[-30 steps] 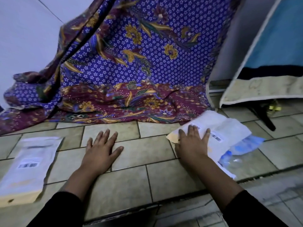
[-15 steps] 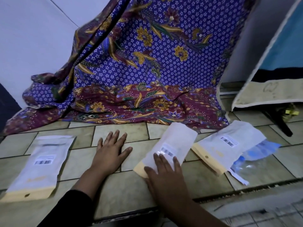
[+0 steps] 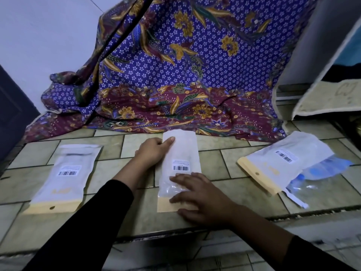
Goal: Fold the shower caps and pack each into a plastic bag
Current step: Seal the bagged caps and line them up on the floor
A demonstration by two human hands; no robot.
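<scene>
A frosted, barcoded plastic bag (image 3: pixel 180 169) lies flat, pointing to 12 o'clock. A second bag (image 3: pixel 64 177) lies at 9 o'clock. A third bag (image 3: pixel 283 161) at 3 o'clock overlaps a blue shower cap (image 3: pixel 330 166).

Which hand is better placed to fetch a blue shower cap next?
Probably right: the right hand lies nearer the blue shower caps, while the left hand holds the middle bag.

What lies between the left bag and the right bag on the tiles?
The middle bag, seen in the head view: the left hand pinches its far left edge, the right hand presses flat on its near end.
</scene>
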